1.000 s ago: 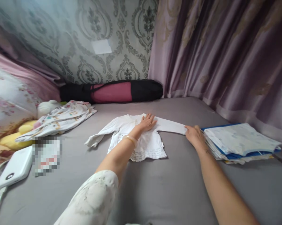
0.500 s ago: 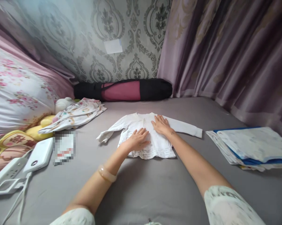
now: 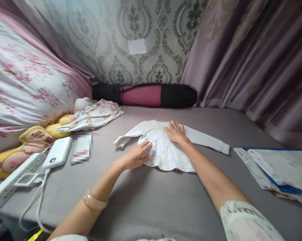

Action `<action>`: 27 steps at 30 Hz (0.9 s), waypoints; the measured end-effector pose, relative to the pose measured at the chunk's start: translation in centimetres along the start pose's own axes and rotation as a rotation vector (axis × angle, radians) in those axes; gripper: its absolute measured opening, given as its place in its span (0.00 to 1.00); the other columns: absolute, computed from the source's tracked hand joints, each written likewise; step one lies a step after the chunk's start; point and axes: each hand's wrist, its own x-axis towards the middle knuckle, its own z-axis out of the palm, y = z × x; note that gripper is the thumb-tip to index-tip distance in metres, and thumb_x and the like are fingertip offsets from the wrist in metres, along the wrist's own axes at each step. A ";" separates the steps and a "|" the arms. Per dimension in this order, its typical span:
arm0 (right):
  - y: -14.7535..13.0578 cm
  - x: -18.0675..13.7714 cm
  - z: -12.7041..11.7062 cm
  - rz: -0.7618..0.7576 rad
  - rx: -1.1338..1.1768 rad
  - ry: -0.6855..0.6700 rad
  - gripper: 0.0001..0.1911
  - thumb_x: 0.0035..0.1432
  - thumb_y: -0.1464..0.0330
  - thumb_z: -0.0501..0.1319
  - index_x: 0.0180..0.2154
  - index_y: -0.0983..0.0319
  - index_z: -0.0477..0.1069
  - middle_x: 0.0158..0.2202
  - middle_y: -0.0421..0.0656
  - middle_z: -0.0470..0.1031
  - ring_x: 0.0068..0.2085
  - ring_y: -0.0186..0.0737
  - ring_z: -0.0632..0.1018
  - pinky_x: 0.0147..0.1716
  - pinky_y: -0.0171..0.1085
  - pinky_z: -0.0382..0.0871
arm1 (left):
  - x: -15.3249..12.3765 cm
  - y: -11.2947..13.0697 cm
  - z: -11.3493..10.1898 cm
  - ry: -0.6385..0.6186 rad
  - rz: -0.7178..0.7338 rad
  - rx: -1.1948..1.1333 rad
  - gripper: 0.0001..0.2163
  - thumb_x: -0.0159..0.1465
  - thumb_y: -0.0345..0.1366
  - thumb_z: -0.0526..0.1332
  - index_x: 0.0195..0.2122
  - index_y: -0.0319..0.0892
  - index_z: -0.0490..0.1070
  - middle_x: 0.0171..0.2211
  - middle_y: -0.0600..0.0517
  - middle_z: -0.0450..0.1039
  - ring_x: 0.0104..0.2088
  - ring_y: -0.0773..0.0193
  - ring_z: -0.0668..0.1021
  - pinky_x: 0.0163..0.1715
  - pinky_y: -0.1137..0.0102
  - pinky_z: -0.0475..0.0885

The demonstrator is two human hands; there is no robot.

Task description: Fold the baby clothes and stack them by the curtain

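A small white long-sleeved baby shirt [image 3: 166, 150] lies spread flat on the grey bed sheet [image 3: 151, 201], sleeves out to both sides. My left hand [image 3: 137, 155] rests flat on the shirt's lower left part, fingers stretched out beside a small bear print. My right hand [image 3: 176, 131] lies flat on the upper right of the shirt, near the shoulder, fingers spread. Neither hand grips anything.
A folded stack of white and blue cloths [image 3: 278, 169] sits at the right. A patterned baby garment [image 3: 94, 115] lies at the back left beside plush toys [image 3: 60, 120]. A white power bank [image 3: 57, 152], a power strip [image 3: 12, 180] and floral bedding [image 3: 22, 83] are on the left. A black-and-pink roll bag [image 3: 145, 95] lies against the wall.
My right hand left the right sleeve end and came to the shirt's upper body. My left hand slid down toward the shirt's lower left. The view has panned left.
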 end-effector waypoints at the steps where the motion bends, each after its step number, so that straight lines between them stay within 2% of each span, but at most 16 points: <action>1: -0.6 0.2 0.2 0.004 0.027 -0.009 0.37 0.68 0.53 0.35 0.69 0.71 0.44 0.71 0.52 0.40 0.70 0.49 0.41 0.66 0.55 0.31 | -0.2 -0.4 0.0 0.036 -0.007 0.001 0.25 0.69 0.46 0.50 0.66 0.44 0.56 0.68 0.43 0.52 0.67 0.57 0.57 0.64 0.61 0.58; 5: -1.6 1.0 1.2 0.044 0.052 0.017 0.39 0.68 0.53 0.36 0.68 0.74 0.43 0.71 0.53 0.39 0.70 0.50 0.42 0.66 0.54 0.34 | -1.2 -1.5 -0.6 0.170 -0.071 -0.044 0.22 0.69 0.46 0.51 0.62 0.46 0.60 0.64 0.45 0.62 0.61 0.57 0.67 0.58 0.65 0.66; 8: -1.2 1.4 1.4 0.046 0.044 0.009 0.38 0.68 0.54 0.36 0.68 0.73 0.43 0.71 0.52 0.38 0.70 0.50 0.42 0.66 0.53 0.35 | -2.2 -2.1 -1.7 0.304 -0.176 -0.148 0.19 0.67 0.47 0.52 0.55 0.46 0.68 0.52 0.47 0.73 0.48 0.60 0.77 0.47 0.67 0.73; 11: -1.3 1.8 0.7 0.076 0.043 -0.052 0.37 0.68 0.54 0.38 0.68 0.72 0.44 0.71 0.53 0.39 0.70 0.50 0.43 0.66 0.54 0.38 | -3.6 -3.6 -3.1 0.499 -0.394 -0.191 0.16 0.65 0.48 0.53 0.45 0.45 0.72 0.36 0.50 0.77 0.34 0.62 0.76 0.38 0.68 0.72; 14: -2.9 2.0 -0.2 0.026 0.018 0.031 0.32 0.69 0.60 0.40 0.67 0.72 0.47 0.70 0.55 0.44 0.70 0.50 0.45 0.66 0.55 0.37 | -4.8 -6.3 -4.0 0.635 -0.644 -0.157 0.19 0.60 0.52 0.57 0.43 0.42 0.72 0.33 0.50 0.74 0.32 0.62 0.74 0.36 0.67 0.70; 16: -4.7 2.2 -0.4 -0.093 0.033 0.088 0.30 0.69 0.64 0.40 0.67 0.72 0.49 0.70 0.54 0.46 0.70 0.48 0.47 0.66 0.51 0.37 | -5.2 -8.0 -4.2 0.608 -0.761 -0.202 0.25 0.54 0.55 0.61 0.44 0.40 0.71 0.36 0.48 0.74 0.33 0.61 0.75 0.34 0.67 0.69; 19: -7.8 2.6 -0.1 -0.241 0.116 0.015 0.29 0.68 0.65 0.40 0.67 0.71 0.50 0.70 0.52 0.47 0.69 0.45 0.49 0.66 0.44 0.41 | -4.9 -9.6 -3.8 0.485 -0.819 -0.365 0.27 0.47 0.56 0.66 0.40 0.39 0.72 0.33 0.50 0.73 0.31 0.61 0.74 0.29 0.70 0.67; 24: -10.7 3.6 1.5 -0.276 0.202 -0.054 0.30 0.69 0.63 0.38 0.67 0.69 0.51 0.70 0.50 0.48 0.69 0.44 0.49 0.66 0.45 0.40 | -3.4 -9.9 -3.4 0.373 -0.780 -0.490 0.15 0.49 0.45 0.65 0.32 0.39 0.71 0.22 0.56 0.68 0.24 0.65 0.69 0.24 0.72 0.60; 26: -10.9 3.8 2.1 -0.243 0.219 -0.061 0.31 0.70 0.60 0.35 0.67 0.67 0.49 0.70 0.48 0.47 0.70 0.43 0.47 0.66 0.46 0.38 | -3.0 -9.7 -3.8 0.375 -0.728 -0.406 0.09 0.53 0.41 0.62 0.30 0.40 0.71 0.22 0.55 0.67 0.25 0.64 0.69 0.25 0.71 0.60; 27: -11.0 3.8 2.4 -0.228 0.219 -0.060 0.32 0.70 0.58 0.34 0.68 0.67 0.48 0.71 0.47 0.46 0.70 0.43 0.47 0.67 0.47 0.37 | -2.9 -9.6 -4.0 0.416 -0.691 -0.299 0.06 0.54 0.38 0.61 0.30 0.41 0.71 0.23 0.54 0.68 0.26 0.63 0.70 0.27 0.70 0.61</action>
